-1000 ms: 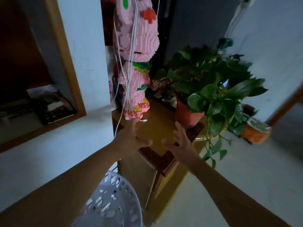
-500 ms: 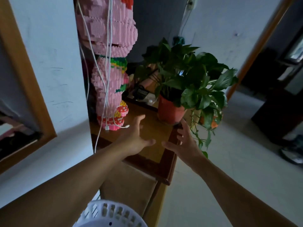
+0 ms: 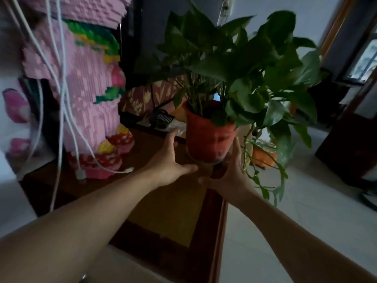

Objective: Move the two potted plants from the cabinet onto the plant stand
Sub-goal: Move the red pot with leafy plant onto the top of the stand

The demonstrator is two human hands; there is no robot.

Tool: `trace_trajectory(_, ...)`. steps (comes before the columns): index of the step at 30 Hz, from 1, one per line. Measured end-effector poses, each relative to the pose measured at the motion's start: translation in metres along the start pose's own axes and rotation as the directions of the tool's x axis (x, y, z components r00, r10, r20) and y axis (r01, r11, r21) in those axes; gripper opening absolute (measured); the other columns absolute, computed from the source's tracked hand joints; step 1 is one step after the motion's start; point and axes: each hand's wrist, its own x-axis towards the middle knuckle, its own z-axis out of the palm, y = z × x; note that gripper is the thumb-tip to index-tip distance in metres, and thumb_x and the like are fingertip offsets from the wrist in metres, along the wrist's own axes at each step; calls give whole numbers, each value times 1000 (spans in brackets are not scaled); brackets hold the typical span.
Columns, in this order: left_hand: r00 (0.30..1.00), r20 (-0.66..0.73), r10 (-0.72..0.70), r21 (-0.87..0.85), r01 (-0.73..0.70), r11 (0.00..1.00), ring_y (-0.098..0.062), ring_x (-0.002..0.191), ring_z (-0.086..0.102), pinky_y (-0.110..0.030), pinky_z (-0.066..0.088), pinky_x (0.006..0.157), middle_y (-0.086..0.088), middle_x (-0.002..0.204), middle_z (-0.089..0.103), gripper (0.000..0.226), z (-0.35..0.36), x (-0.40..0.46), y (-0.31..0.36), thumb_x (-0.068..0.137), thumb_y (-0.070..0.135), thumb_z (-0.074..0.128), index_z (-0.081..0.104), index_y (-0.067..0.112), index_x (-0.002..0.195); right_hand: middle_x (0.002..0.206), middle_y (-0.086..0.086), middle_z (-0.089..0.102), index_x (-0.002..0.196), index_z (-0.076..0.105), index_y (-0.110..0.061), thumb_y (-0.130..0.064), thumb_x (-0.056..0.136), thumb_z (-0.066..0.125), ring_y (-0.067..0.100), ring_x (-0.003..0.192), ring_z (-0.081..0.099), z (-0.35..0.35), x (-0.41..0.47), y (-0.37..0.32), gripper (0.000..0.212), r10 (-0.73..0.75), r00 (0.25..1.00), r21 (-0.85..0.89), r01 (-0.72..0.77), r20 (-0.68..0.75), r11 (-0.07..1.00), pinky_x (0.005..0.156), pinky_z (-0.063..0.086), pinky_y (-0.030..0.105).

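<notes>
A leafy green plant in a red pot stands near the right edge of the wooden cabinet top. My left hand is spread open just left of the pot's base, its fingers reaching up along the pot's side. On the other side, my right hand is spread open low against the pot's right side. Neither hand closes around the pot. A second pot, orange, shows behind the trailing vines, lower on the right.
A tall pink brick-built figure with white cables hanging over it stands on the cabinet's left. Dark gadgets lie behind the pot. Pale tiled floor lies right of the cabinet, with dark furniture beyond.
Both hands have reached forward from the cabinet's front edge to either side of the red pot. The view has moved closer to the plant.
</notes>
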Motion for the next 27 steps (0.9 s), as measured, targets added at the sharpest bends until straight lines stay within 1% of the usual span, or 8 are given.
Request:
trace_trajectory(6,998,-5,60,15,-60,998,-22,142,17,-33,23,101,3,158,9,116,20,45,-18,61,44,79,-7,47,139,154,2,20,135,-29,-48,-16,53,87,22,139,28,6,32,27,145,-63,998,73,64,-8,995,106,37,44)
trace_trajectory(9,996,-16,84,-25,-85,996,-10,138,24,-30,28,104,5,156,17,111,18,61,-22,61,42,80,3,44,141,154,3,22,135,-29,-47,-15,53,87,25,137,33,6,42,33,146,-70,997,55,71,-28,996,104,40,45)
trace_trajectory(12,994,-26,111,-37,-111,993,31,86,45,-13,32,80,8,151,25,109,18,70,-20,60,42,80,7,42,141,156,4,19,137,-30,-41,-14,54,87,24,139,30,7,49,38,146,-90,995,54,92,-38,994,108,37,48)
trace_trajectory(13,993,-20,116,-55,-117,992,31,76,47,-9,30,72,9,148,28,110,19,74,-20,59,42,81,8,42,141,156,5,18,138,-30,-38,-13,54,87,24,139,28,8,52,40,146,-108,993,41,110,-47,993,109,35,47)
trace_trajectory(17,992,13,127,-144,-124,982,-4,109,45,-7,31,71,25,119,40,118,21,86,-18,46,44,83,11,41,140,152,8,23,141,-25,-31,-15,51,88,25,137,29,14,64,43,146,-149,982,14,151,-121,988,109,34,48)
trace_trajectory(21,988,37,151,-177,-142,974,-6,113,41,-13,34,81,30,106,41,124,24,94,-21,40,41,84,15,35,142,151,11,21,144,-18,-21,-16,48,90,27,136,30,20,71,47,145,-182,967,11,187,-177,982,110,34,46)
trace_trajectory(24,986,8,166,-181,-162,970,-2,107,43,-10,35,78,29,106,43,124,27,95,-24,39,40,85,16,35,142,151,11,20,145,-13,-17,-18,46,91,28,135,30,23,74,49,144,-198,957,-16,199,-212,980,108,35,46)
trace_trajectory(27,984,-9,178,-189,-176,966,-5,109,43,-16,36,85,30,107,42,123,28,94,-25,39,39,85,16,37,141,152,9,21,145,-9,-18,-21,44,91,26,135,32,24,75,52,143,-224,945,-30,223,-240,974,106,36,36)
